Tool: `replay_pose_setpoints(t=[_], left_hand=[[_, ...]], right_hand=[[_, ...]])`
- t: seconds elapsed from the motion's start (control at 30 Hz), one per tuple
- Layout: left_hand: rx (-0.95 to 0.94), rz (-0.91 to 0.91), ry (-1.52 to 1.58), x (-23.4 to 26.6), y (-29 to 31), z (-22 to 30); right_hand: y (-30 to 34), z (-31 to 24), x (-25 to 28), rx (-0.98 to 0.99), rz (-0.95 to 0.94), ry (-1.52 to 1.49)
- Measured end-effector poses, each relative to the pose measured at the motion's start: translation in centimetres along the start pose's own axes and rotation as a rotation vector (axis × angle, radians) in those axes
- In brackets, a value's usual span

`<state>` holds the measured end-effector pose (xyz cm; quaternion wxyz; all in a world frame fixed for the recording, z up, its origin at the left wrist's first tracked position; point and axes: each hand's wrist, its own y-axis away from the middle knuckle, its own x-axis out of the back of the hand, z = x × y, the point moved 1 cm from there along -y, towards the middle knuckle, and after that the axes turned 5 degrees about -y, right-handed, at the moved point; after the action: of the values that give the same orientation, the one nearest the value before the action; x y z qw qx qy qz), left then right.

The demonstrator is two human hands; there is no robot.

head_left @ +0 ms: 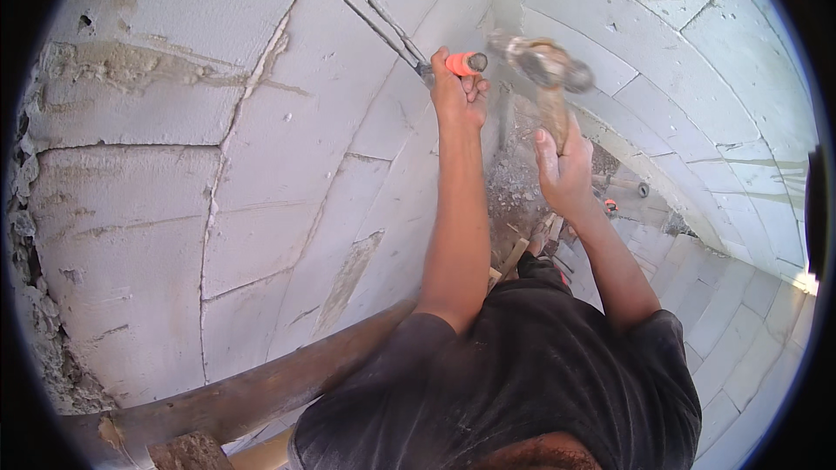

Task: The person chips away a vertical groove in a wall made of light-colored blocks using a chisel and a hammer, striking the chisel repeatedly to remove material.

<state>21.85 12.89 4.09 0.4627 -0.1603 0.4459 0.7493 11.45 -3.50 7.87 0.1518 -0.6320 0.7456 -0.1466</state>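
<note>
My left hand (453, 103) is closed around a chisel with an orange grip (460, 63). The chisel's dark shank points left at the wall, by the lower end of two dark parallel grooves (373, 19) cut in the pale blocks (305, 165). My right hand (570, 176) grips the handle of a hammer (550, 65). Its head is smeared by motion and hangs to the right of the chisel's struck end, apart from it. The chisel's tip is hard to make out against the wall.
A thick wooden pole (261, 383) runs along the lower left, with a short piece of wood (190, 453) against it. Another block wall (644, 43) curves up at the right. Rubble (515, 176) lies on the floor in the corner, near a pipe-like piece (643, 189).
</note>
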Motion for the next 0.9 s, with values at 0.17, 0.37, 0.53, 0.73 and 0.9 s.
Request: replay_pose_setpoints(t=[0.17,0.37,0.53,0.73,0.9], left_hand=[[-0.031,0.038,0.026,1.0,0.2,1.0],[0.038,-0.035,0.050,-0.9,0.4,-0.4],[0.016,0.073,-0.042,1.7,-1.1,-1.3],[-0.010,0.233,-0.336,1.3,0.5,-3.6],[0.004,0.069,-0.066,2.5,0.5,-1.5]], right_hand=[[-0.8,-4.0,0.7,-0.297,-0.350,0.159],[-0.7,3.3,1.4,0.021,-0.289,0.644],[0.5,-3.2,3.1,-0.383,-0.208,0.264],[5.0,-1.7,5.6,-0.602,-0.021,0.048],[8.0,-1.1,7.0,-0.750,-0.028,0.060]])
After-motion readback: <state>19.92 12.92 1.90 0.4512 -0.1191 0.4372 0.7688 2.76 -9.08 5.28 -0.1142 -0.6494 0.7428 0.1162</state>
